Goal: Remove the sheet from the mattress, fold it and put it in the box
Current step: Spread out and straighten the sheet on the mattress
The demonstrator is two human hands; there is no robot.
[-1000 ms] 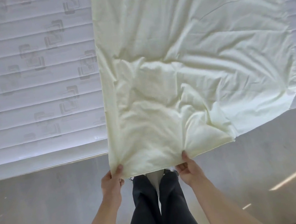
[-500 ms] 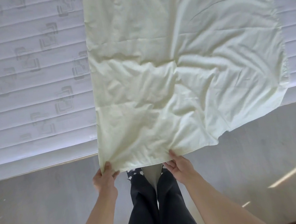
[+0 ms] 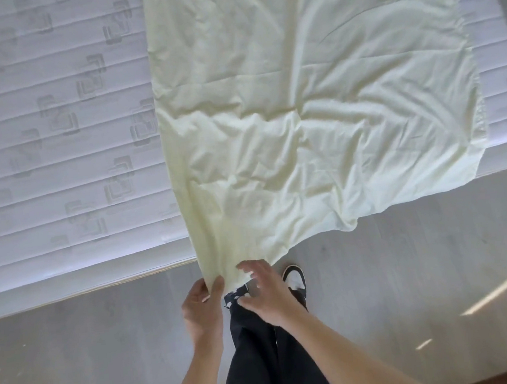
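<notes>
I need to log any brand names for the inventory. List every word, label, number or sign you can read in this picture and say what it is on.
No readable text anywhere in this view.
Mattress: only quilted square patterns, no letters or numbers.
Sheet: plain pale fabric, no tag or print visible.
Shoe: black and white, no logo clear enough to read.

- Your left side of the mattress (image 3: 35, 127) lies bare, open to a reaching hand.
- The sheet (image 3: 299, 108) covers the right side and overhangs the near edge.
- Bare floor (image 3: 75, 351) flanks your legs (image 3: 264, 362) left and right.
</notes>
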